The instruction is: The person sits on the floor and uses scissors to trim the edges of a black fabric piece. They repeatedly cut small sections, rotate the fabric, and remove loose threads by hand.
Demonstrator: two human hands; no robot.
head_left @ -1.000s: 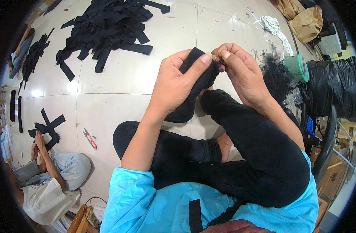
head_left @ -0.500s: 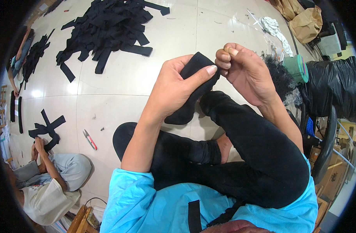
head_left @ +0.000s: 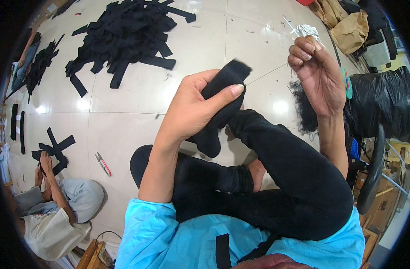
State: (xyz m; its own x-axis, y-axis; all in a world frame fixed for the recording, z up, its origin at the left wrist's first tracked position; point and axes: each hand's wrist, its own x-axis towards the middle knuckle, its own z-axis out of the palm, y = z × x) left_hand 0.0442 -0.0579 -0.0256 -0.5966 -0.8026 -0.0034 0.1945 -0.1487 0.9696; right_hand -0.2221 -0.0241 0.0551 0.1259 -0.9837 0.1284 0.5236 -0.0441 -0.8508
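My left hand is wrapped round a black sock, with the thumb across its front. The sock's upper end points up and away, and its lower part hangs down above my crossed legs. To the right, well apart from the sock, my right hand is raised with thumb and forefinger pinched together and the other fingers curled. Anything between those fingertips is too small to make out.
A big heap of black socks lies on the tiled floor ahead. Red-handled thread snips rest at my left, near a seated person handling black pieces. Black thread scraps and a black plastic bag are at right.
My right hand has moved up and right, away from the sock. My left hand keeps its hold, and the sock has tilted and shifted slightly down.
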